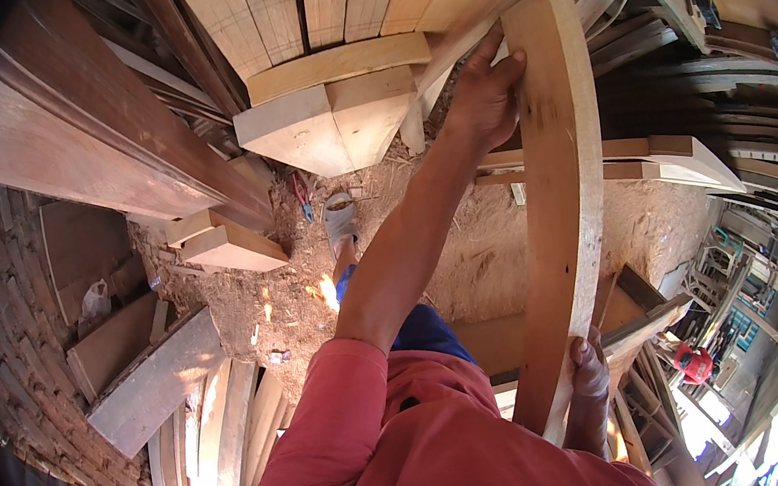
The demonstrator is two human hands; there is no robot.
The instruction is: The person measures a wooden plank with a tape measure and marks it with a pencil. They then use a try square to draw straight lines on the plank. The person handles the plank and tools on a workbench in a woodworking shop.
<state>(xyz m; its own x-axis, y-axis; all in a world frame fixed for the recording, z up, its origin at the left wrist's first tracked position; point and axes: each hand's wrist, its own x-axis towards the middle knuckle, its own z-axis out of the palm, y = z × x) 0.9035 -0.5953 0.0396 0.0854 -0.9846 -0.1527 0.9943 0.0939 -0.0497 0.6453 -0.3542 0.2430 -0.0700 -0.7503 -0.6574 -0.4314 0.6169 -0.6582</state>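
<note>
A long, pale wooden plank [555, 155] slants across the view from the far middle down toward my right side. My left hand [485, 90] is closed on its left edge near the far end, the thumb lying against the plank's face. Lower down, close to my body, my right hand [588, 379] grips the plank's right edge near its close end. Part of that hand's fingers is hidden behind the wood. Beyond the plank's far end lies a row of pale boards [350, 0], with a shaped wooden block [335, 123] at their near end.
At the left lean a thick reddish-brown beam [94, 133] and a brick wall [4, 310]. Pliers [303, 198] lie on the dusty floor [469, 262] near my sandalled foot [340, 218]. Stacked lumber [719, 86] fills the right side, and a red object [692, 364] sits further down.
</note>
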